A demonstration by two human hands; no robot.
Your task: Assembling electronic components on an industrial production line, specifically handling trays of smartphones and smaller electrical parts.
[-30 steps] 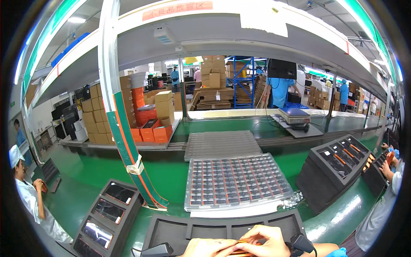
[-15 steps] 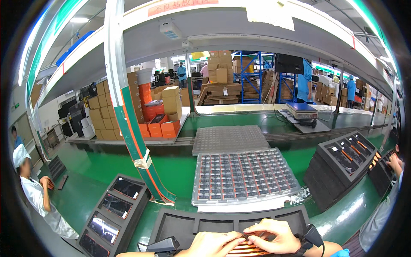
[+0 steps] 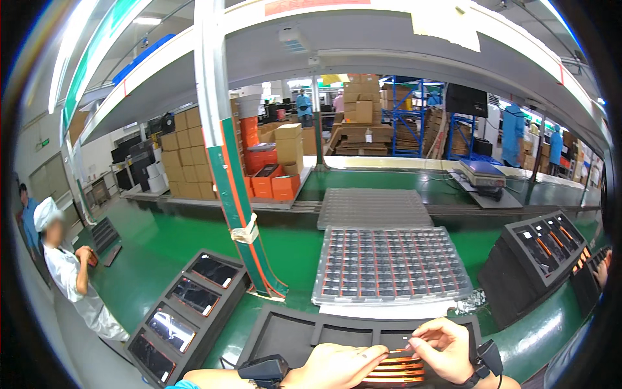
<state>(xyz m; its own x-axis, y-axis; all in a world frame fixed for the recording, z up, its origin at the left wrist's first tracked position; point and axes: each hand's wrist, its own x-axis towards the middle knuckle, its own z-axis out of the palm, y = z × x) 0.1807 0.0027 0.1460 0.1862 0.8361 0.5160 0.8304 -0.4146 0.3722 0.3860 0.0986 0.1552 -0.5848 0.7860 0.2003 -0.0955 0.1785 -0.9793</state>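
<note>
Green worktop (image 3: 162,236), tray (image 3: 284,338), probably cartons (image 3: 359,141) beyond

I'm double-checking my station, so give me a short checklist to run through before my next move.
1. Both hands free: not ok; the left hand touches the orange-edged stack.
2. Right-hand grip: cannot tell; the right hand is beside the stack, fingers curled.
3. Black foam tray nearby: ok, just beyond the hands.
4. Clear plastic tray stocked: ok, small parts in rows.
5. Left-side foam holder filled: ok, four dark-faced devices in its slots.
</note>
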